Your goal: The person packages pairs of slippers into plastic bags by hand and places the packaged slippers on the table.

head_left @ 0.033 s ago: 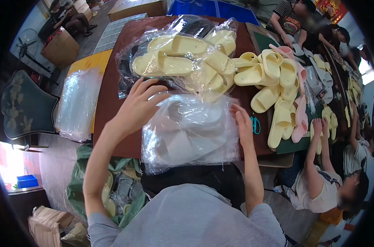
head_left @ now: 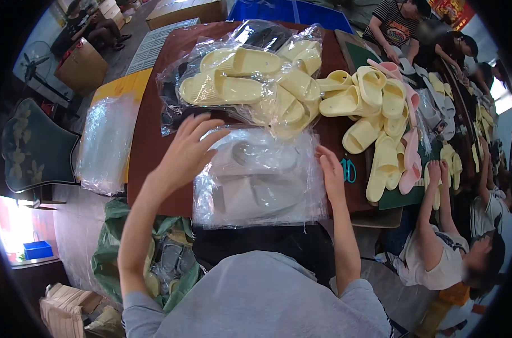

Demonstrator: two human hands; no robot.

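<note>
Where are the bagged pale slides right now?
In the middle of the head view, the bagged pale slides lie on the table, between left hand and right hand, just nearer the wearer than the bagged yellow slides.

At left, a dark chair with a pale floral pattern stands near a fan and a cardboard box; beyond the worktop lies a wide carton, and a blue basket shows at lower left

Bare left hand palm down with fingers spread, bare right hand loosely curled, both bare forearms reaching forward from short grey fabric sleeves
</note>
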